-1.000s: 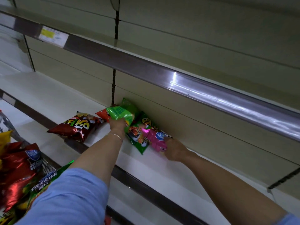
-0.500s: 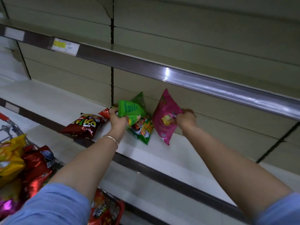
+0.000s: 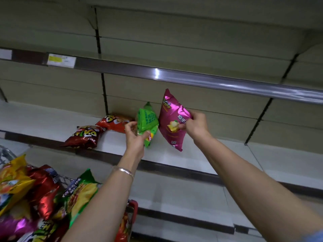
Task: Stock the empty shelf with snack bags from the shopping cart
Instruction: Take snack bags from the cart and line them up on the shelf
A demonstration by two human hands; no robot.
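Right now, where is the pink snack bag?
In the head view, right of centre: the right hand holds the pink snack bag upright over the shelf, beside the green bag.

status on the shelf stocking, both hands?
Left hand grips green bag. Right hand pinches pink bag, upright on shelf. Two red bags lying left. Nothing blocking.

pink bag (image 3: 172,119): glossy, crinkled foil
green bag (image 3: 147,119): shiny plastic film
shelf (image 3: 52,119): smooth, matt painted metal
bracelet (image 3: 125,171): polished metal
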